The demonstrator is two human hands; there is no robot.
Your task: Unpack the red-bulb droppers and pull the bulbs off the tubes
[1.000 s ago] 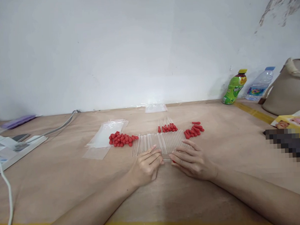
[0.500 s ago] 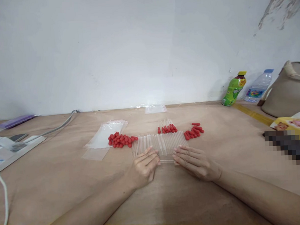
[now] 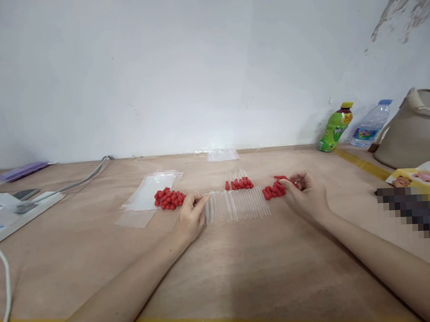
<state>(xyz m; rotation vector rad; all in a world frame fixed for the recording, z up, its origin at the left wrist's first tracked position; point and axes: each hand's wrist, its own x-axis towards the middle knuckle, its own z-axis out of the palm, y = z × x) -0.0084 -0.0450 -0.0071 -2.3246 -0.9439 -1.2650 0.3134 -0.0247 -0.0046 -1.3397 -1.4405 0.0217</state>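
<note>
My left hand [image 3: 193, 216] has its thumb and fingers drawn together at the left end of a row of clear glass dropper tubes [image 3: 238, 205]. It covers the leftmost tubes, and what it pinches is hidden. Just left of it lies a pile of red rubber bulbs [image 3: 168, 199]. At the right, my right hand [image 3: 307, 195] has thumb and fingers closed around a red rubber bulb [image 3: 290, 180], beside a smaller heap of bulbs [image 3: 271, 191]. Behind the tube row lie several assembled droppers [image 3: 240, 182], red ends toward me.
Clear plastic bags [image 3: 141, 192] lie left of the bulbs, another bag [image 3: 222, 155] by the wall. A power strip [image 3: 35, 207] with cables is far left. Right stand a green bottle [image 3: 336, 127], a water bottle [image 3: 372, 124], a grey bag [image 3: 411, 128] and a yellow packet [image 3: 417, 176].
My hands have parted from the front of the tube row, where a clear tube lay between them. The left moved to the row's left end, the right out to the right-hand bulbs.
</note>
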